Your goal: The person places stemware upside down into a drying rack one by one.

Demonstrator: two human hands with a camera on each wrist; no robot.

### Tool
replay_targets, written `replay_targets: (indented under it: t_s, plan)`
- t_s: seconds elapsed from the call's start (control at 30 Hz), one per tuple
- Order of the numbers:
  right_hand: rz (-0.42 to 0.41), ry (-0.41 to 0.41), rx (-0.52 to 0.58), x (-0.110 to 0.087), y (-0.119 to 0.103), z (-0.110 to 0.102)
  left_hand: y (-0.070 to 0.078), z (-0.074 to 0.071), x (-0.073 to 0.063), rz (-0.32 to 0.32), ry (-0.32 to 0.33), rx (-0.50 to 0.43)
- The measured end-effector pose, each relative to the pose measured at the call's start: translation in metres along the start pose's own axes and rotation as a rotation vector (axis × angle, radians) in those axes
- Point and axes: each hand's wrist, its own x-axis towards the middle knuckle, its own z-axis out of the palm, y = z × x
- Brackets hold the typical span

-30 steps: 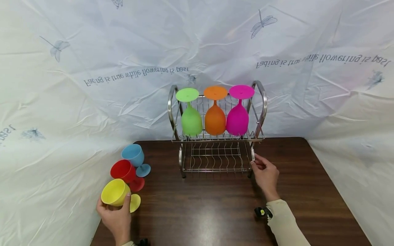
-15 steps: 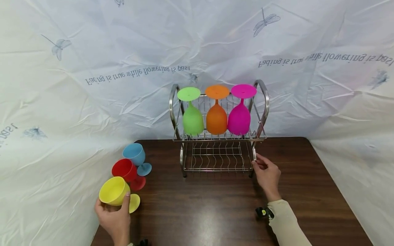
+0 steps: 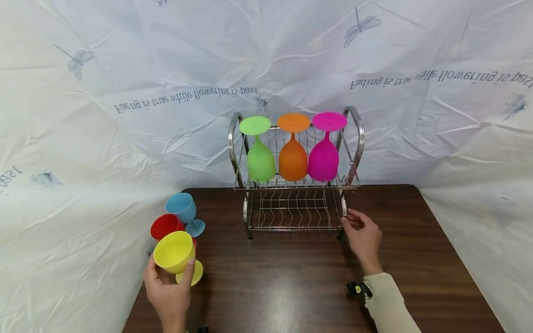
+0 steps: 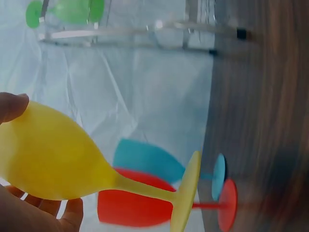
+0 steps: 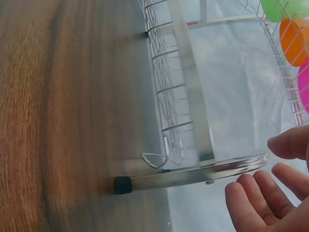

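In the head view my left hand (image 3: 168, 291) grips the bowl of a yellow plastic goblet (image 3: 174, 252), thumb on one side and fingers on the other. Tilted and raised off the table, this yellow goblet (image 4: 58, 154) has its foot toward the right of the left wrist view. Behind it stand a red goblet (image 3: 165, 226), partly hidden, and a blue goblet (image 3: 181, 207). My right hand (image 3: 363, 238) holds the right side post of a two-tier metal dish rack (image 3: 291, 229); in the right wrist view the post (image 5: 231, 168) runs between thumb and fingers.
On the rack's upper tier, green (image 3: 261, 162), orange (image 3: 293, 161) and magenta (image 3: 324, 161) goblets stand upside down in a row. The lower tier has wavy wire slots. A white printed sheet (image 3: 200, 138) hangs behind and beside the brown wooden table (image 3: 266, 282).
My left hand has lifted the yellow goblet and carried it to the right, so it now covers part of the red one. The right hand stays at the rack's post.
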Motion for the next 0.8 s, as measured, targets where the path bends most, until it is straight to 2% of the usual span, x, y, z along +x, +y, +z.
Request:
replay_targets:
  t_s: [0.2, 0.37, 0.57, 0.8]
  plan:
    - [0.011, -0.005, 0.05, -0.006, -0.012, -0.008, 0.014, 0.015, -0.009, 0.043, -0.163, 0.01]
    - [-0.023, -0.051, 0.116, -0.015, -0.032, -0.017, 0.022, 0.031, -0.01, 0.125, -0.334, 0.054]
    - [-0.116, -0.18, 0.133, -0.027, -0.058, -0.027, 0.035, 0.051, -0.011, 0.288, -0.531, 0.114]
    - [-0.264, -0.346, 0.154, -0.043, -0.083, -0.034, 0.06, 0.081, -0.017, 0.39, -0.788, 0.133]
